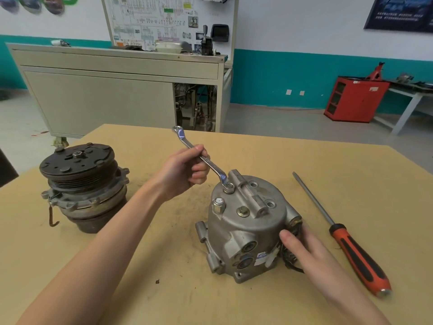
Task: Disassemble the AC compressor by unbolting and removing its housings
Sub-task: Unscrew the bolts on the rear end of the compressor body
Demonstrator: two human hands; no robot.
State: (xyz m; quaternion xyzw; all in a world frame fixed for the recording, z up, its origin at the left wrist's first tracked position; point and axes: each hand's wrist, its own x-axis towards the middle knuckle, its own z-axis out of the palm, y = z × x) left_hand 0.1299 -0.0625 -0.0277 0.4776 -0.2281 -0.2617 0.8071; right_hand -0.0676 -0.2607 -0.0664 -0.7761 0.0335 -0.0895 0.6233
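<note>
While the AC compressor (248,221) stands on end near the middle of the worktop (164,266), the left hand (185,172) grips a ring wrench (203,158), whose lower ring sits over a bolt (228,186) on the compressor's top. The right hand (307,247) presses its thumb flat on the compressor's side. Its other fingers are hidden behind, so I cannot tell how they lie. Behind, a grey cabinet (105,102) has an open bay (194,106) holding wires and parts, too dark to make out.

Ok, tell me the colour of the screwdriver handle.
Screwdriver handle is red-orange with black inlays; head view shows it.
</note>
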